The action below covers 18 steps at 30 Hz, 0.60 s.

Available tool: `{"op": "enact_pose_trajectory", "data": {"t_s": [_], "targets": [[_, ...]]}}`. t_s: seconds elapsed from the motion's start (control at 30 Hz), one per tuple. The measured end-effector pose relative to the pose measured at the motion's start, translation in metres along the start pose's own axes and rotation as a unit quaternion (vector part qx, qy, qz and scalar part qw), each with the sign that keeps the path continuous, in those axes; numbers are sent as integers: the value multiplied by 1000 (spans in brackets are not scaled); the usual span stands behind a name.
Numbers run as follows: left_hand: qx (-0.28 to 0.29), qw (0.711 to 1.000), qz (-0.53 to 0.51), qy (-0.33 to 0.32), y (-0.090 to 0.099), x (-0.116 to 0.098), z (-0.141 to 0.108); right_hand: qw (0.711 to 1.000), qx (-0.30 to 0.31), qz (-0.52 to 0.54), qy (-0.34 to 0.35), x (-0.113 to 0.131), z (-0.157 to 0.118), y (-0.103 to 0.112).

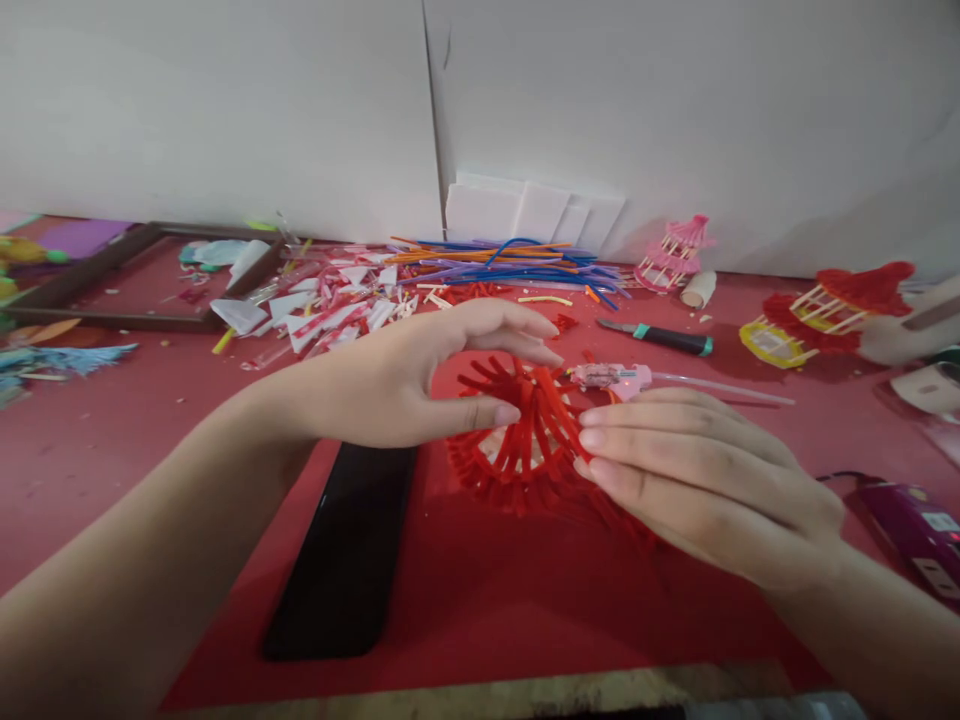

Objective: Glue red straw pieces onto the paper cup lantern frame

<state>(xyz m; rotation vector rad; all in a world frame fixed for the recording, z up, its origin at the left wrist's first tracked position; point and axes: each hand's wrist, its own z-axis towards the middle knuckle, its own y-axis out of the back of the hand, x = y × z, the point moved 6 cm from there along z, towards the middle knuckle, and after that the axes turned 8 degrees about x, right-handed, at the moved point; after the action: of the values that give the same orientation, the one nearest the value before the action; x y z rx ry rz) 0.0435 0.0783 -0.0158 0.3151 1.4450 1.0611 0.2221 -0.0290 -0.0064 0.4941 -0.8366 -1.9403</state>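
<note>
A red model roof (pixel 536 400), made of fuzzy pipe cleaners fanning out from a raised middle, sits on the red tabletop between my hands. My left hand (pixel 397 385) arches over its left side, thumb and fingers spread apart. The thumb tip overlaps the top strips; whether it touches them I cannot tell. On the right side, the fingers of my right hand (pixel 720 470) are drawn together against red pipe cleaners (pixel 566 425), and its thumb is hidden. Behind that hand lies a pink glue gun (pixel 611 378) with a clear glue stick.
A black phone (pixel 337 560) lies left of the roof. Behind are side cutters (pixel 667 338), bundled coloured pipe cleaners (pixel 510 262), scraps (pixel 330 310) and a dark frame (pixel 112 322). Small pink (pixel 671 255) and red-yellow (pixel 817 310) tower models stand right, above a purple power strip (pixel 911 535).
</note>
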Motion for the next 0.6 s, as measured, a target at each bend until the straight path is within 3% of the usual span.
{"op": "enact_pose_trajectory", "data": {"t_s": [0.13, 0.4, 0.6], "targets": [[17, 1000, -21, 13, -3, 7, 1, 1000, 13, -9, 20, 2, -2, -1], [-24, 999, -25, 24, 1, 6, 2, 998, 33, -35, 46, 0, -12, -7], [-31, 999, -14, 27, 1, 6, 2, 999, 13, 18, 25, -12, -19, -15]]}}
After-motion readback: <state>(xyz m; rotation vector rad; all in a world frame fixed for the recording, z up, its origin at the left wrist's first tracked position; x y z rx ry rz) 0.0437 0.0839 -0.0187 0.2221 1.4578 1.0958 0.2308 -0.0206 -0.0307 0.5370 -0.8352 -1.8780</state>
